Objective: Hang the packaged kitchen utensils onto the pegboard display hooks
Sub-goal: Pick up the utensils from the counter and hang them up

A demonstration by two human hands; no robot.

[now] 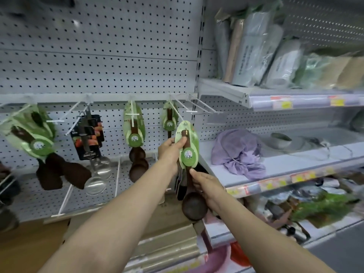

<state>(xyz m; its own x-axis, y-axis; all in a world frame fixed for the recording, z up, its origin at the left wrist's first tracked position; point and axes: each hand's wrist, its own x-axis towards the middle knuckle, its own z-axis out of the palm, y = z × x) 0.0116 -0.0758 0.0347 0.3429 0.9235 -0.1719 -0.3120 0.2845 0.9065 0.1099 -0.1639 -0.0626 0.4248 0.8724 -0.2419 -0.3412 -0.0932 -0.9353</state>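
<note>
L hand (171,152) pinches ladle card (187,146), R hand (204,186) grips handle (190,175)

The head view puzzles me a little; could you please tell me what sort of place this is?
Most likely a shop aisle for kitchenware. A pegboard carries wire hooks hung with carded wooden spoons, and the shelf edges beside it bear price labels.
</note>
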